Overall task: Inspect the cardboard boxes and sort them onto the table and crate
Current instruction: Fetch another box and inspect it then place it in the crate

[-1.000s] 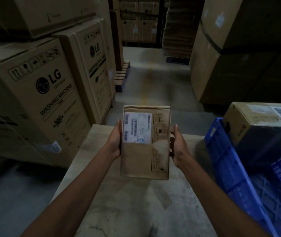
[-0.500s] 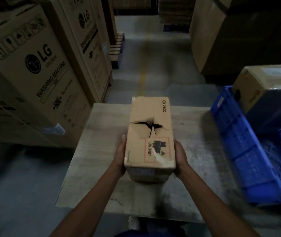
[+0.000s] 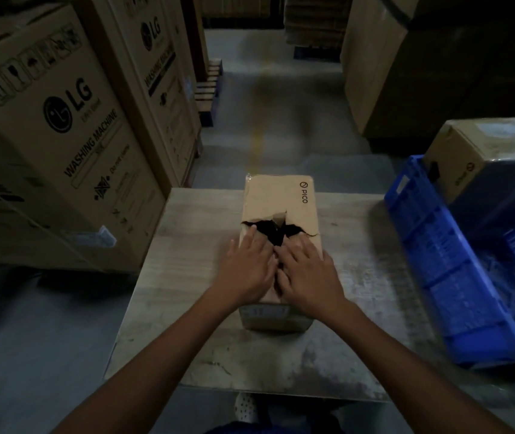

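Note:
A small brown cardboard box (image 3: 276,195) marked PICO lies on the low table (image 3: 187,239), with a torn dark hole across its top face. My left hand (image 3: 246,267) and my right hand (image 3: 307,270) both lie flat on the top of the box, side by side, fingers straight and reaching the edge of the tear. To the right stands a blue plastic crate (image 3: 437,255). A second cardboard box (image 3: 481,151) with a label sits in the crate at its far end.
Tall washing machine cartons (image 3: 55,136) stand close on the left of the table. More large cartons (image 3: 406,67) rise at the back right, with a floor aisle (image 3: 275,98) between them. A white shoe (image 3: 245,405) shows under the table's near edge.
The box went from held upright in the air to lying on the table. Both hands left its sides and now press flat on its torn top.

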Tool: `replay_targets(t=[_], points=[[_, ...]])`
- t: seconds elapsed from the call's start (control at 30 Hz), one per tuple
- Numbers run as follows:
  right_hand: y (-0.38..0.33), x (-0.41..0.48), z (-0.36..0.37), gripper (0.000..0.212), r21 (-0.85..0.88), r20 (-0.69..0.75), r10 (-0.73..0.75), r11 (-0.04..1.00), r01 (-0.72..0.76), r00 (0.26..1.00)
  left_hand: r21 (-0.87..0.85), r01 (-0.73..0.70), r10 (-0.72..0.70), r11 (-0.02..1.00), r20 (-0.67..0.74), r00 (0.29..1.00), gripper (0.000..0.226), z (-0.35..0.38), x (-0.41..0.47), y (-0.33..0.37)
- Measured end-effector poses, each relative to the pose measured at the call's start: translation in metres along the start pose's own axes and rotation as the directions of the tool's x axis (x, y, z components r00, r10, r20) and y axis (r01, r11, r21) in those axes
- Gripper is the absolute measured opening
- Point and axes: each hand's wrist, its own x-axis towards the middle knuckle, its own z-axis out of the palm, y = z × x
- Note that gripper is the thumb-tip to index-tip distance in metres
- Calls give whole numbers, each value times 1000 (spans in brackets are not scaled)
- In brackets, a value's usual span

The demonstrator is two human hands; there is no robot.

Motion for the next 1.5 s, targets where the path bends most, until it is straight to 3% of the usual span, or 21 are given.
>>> replay_targets(t=[0.07,0.2,0.33,0.43,0.57,0.63,0.73,0.83,0.93,1.07,1.17,1.27,1.5], points=[[-1,1,2,69,-4,59,53,999,-52,997,36,17,-19,999,70,997,50,4,2,-1],[-1,4,2,60,-55,-4,60,997,-60,998,58,-25,23,998,42,999,52,4,5,-5],[1,6,1,63,-27,47,69,997,-68,997,90,-49,47,995,19,999,44,0,7,-5],[3,9,-1,56,62,-8,68,996,-67,998,61,-38,42,997,-65,997,37,-5,7,-4],[10,21,-15,49,192,-207,75,981,-34,976,-21,-82,72,996,-304,950,46,-8,20,-9],[19,43,-23,55,127,-198,73,991,-49,977,-73,-41,24,996,-213,977,56,-10,37,-14],[31,74,-20,62,96,8,198,975,-198,980,-67,55,-55,996,-6,998,63,-6,55,-20],[37,80,-6,63,102,95,249,961,-258,964,-18,91,-90,996,69,994,63,-2,62,-22],[36,80,-7,64,70,108,254,962,-262,961,30,80,-81,996,42,996,59,-6,66,-21],[38,95,-28,60,-2,139,264,964,-266,955,-14,67,-69,998,-176,982,47,-24,96,-21],[44,115,-34,57,-9,90,220,976,-220,971,-11,57,-58,998,-81,995,59,-21,118,-33],[51,128,-24,62,-39,155,161,987,-157,975,19,54,-55,998,38,998,61,-8,125,-41],[59,127,-14,60,-78,143,143,988,-133,979,25,32,-32,999,-4,999,59,-1,129,-45]])
